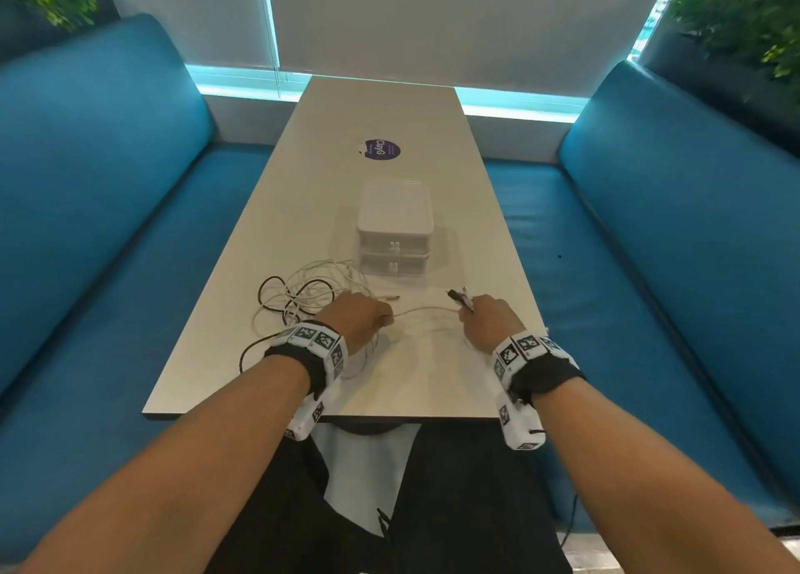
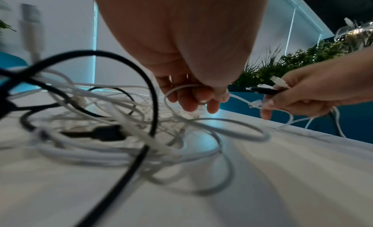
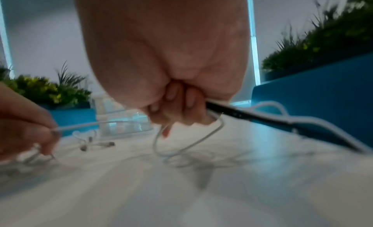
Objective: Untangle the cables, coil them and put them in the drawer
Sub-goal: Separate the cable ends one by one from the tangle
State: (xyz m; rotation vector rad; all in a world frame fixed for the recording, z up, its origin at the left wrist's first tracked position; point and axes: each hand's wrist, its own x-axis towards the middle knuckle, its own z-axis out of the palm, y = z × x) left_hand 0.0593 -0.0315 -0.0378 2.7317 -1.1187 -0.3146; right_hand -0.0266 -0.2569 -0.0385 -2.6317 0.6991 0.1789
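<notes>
A tangle of white and black cables (image 1: 303, 298) lies on the table's near left part, and in the left wrist view the cable tangle (image 2: 113, 122) fills the foreground. My left hand (image 1: 361, 318) pinches a white cable (image 1: 426, 310) that runs across to my right hand (image 1: 487, 320). The right hand grips a bundle of cable ends (image 1: 459, 297), black and white plugs sticking out of the fist. In the right wrist view a black cable (image 3: 252, 117) leaves the fist to the right. A small white two-drawer unit (image 1: 395, 231) stands behind the cables, both drawers shut.
The pale table (image 1: 389, 110) is long and narrow, with a purple round sticker (image 1: 381, 149) further back. Blue benches (image 1: 108, 209) flank it on both sides. Plants (image 1: 744, 23) stand behind the benches. A loose white plug (image 1: 391, 298) lies near my left hand.
</notes>
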